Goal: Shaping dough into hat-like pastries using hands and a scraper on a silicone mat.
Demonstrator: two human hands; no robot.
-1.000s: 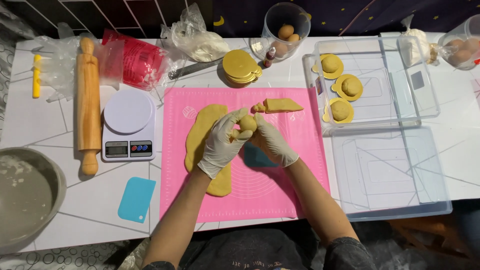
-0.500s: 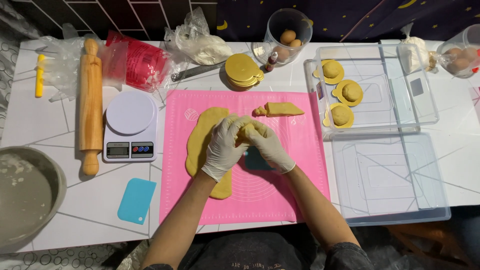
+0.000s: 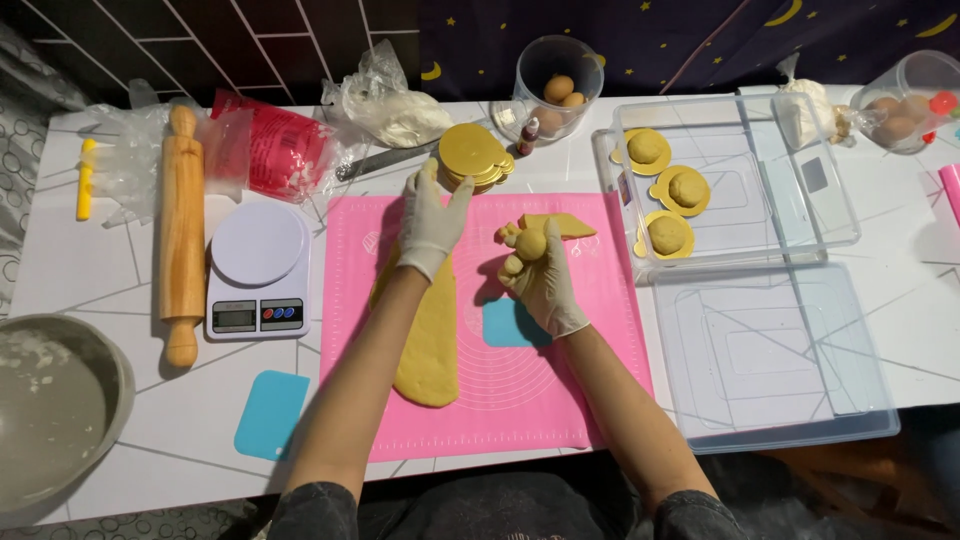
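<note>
Both hands wear white gloves. My left hand (image 3: 432, 218) reaches over the far edge of the pink silicone mat (image 3: 560, 400), fingers spread, its fingertips at the stack of round gold cake boards (image 3: 472, 155). My right hand (image 3: 543, 275) holds a yellow dough ball (image 3: 530, 243) above the mat. A long flat strip of yellow dough (image 3: 430, 340) lies on the mat under my left forearm. A small dough wedge (image 3: 560, 224) sits just beyond the ball. A blue square scraper (image 3: 508, 325) lies partly under my right hand.
A clear tray (image 3: 800, 215) holds three dough balls on gold boards, with a clear lid (image 3: 780, 370) in front. A kitchen scale (image 3: 258, 268), rolling pin (image 3: 182, 230), metal bowl (image 3: 55, 410), blue scraper (image 3: 270, 412), egg cup (image 3: 558, 95) and bags surround the mat.
My hands were together shaping the dough ball over the mat. Now my left hand has left it and reached out to the gold boards; my right hand keeps the ball.
</note>
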